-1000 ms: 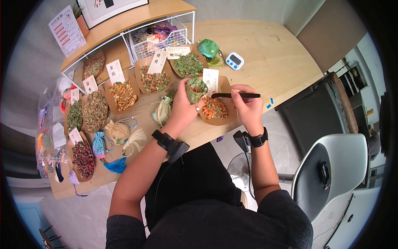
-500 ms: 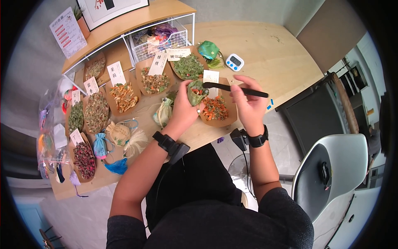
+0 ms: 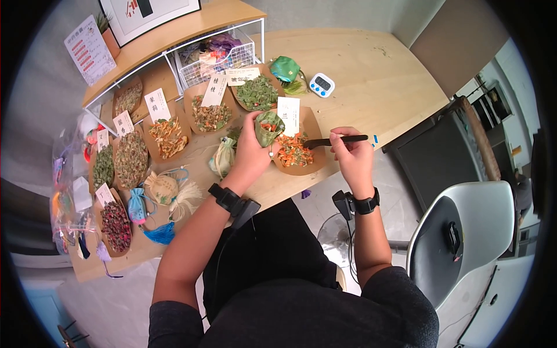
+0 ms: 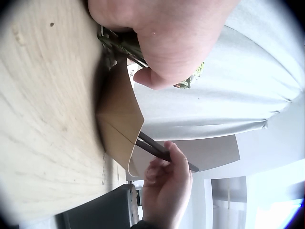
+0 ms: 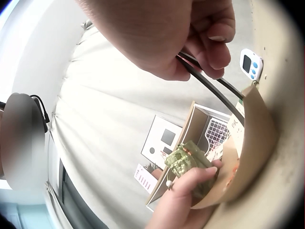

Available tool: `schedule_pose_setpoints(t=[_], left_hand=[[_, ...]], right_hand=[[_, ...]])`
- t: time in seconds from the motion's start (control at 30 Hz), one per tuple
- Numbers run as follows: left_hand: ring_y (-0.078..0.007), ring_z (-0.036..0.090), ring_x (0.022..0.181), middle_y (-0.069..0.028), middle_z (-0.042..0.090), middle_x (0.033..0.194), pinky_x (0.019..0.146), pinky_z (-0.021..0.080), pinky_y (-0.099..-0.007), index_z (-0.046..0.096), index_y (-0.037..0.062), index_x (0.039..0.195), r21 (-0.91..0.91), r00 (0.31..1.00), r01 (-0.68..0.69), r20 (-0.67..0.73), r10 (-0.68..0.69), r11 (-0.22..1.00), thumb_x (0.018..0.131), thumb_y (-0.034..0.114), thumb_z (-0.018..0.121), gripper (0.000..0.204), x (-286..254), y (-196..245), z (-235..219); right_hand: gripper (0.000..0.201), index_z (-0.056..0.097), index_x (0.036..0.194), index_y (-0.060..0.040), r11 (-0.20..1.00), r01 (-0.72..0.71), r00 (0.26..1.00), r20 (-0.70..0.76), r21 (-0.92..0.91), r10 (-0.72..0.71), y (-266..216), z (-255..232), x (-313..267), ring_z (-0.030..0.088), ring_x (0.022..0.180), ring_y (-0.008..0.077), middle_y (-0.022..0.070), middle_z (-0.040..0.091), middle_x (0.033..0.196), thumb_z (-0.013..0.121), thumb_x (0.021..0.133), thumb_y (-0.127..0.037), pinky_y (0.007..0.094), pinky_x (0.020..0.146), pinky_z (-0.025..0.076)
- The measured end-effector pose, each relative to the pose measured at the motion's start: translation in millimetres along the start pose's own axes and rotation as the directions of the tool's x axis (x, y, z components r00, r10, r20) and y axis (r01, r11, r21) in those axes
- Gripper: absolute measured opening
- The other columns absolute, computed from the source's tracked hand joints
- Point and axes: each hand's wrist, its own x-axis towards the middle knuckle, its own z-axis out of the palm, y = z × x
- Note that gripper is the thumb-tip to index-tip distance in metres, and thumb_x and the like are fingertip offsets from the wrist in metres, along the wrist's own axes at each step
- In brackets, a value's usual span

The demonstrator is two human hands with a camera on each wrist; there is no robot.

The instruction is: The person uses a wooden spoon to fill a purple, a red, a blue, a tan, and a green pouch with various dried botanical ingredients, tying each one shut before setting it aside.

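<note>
The left hand point(image 3: 253, 152) grips a green pouch point(image 3: 268, 129), its mouth open with orange and green bits showing inside. Black tweezers point(image 3: 342, 140) are pinched in the right hand point(image 3: 355, 159), their tips at the orange dried flowers point(image 3: 295, 152) in a brown paper tray point(image 3: 313, 119). In the right wrist view the two arms of the tweezers point(image 5: 209, 86) stand slightly apart and reach behind the tray wall point(image 5: 259, 138); their tips are hidden. The pouch point(image 5: 183, 162) is beside that tray.
Several trays of dried herbs, such as rosebuds point(image 3: 115, 225) and green leaves point(image 3: 257, 93), stand to the left. Near them lie a beige pouch point(image 3: 161, 187), a blue pouch point(image 3: 137, 206) and a cream pouch point(image 3: 223, 156). A timer point(image 3: 321, 85) and a green pouch point(image 3: 285, 69) are behind.
The right hand has moved the tweezers from the pouch's mouth down to the orange flowers in the tray. The left hand still holds the pouch; the head view has shifted slightly.
</note>
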Motion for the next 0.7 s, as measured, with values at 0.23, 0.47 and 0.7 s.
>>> schedule_pose_setpoints(t=[0.23,0.47,0.7], left_hand=[[-0.0202,0.059,0.111,-0.0099,0.061,0.12,0.098,0.047,-0.0349,0.041,0.0072,0.137,0.002,1.0,0.014,0.001,-0.014,1.0,0.079,0.006,0.073,0.066,0.5,0.3,-0.2],[-0.0263,0.06,0.115,-0.0138,0.06,0.122,0.098,0.047,-0.0379,0.042,0.0055,0.134,-0.036,1.0,0.03,-0.008,-0.03,0.999,0.076,0.003,0.072,0.065,-0.3,3.8,-0.6],[-0.0214,0.06,0.112,-0.011,0.062,0.121,0.097,0.048,-0.0358,0.041,0.0069,0.138,-0.032,1.0,0.02,0.001,-0.02,0.999,0.079,0.006,0.071,0.066,-0.1,1.9,-0.7]], right_hand=[[0.016,0.072,0.101,-0.0002,0.995,0.024,0.996,0.081,0.102,-0.033,-5.2,19.7,-5.6,0.059,0.066,0.0047,0.0011,0.069,0.08,0.072,0.094,-0.015,0.0218,0.059,0.047],[0.015,0.073,0.099,-0.0002,0.99,0.127,0.968,0.209,0.058,-0.137,-15.0,18.3,-16.5,0.059,0.067,0.0042,0.0003,0.07,0.08,0.074,0.092,-0.013,0.0206,0.058,0.045],[0.017,0.073,0.106,-0.0019,0.978,0.034,0.923,0.37,0.205,-0.11,-6.8,-6.2,-10.9,0.063,0.087,0.0066,0.0015,0.071,0.097,0.074,0.091,-0.009,0.0231,0.078,0.05]])
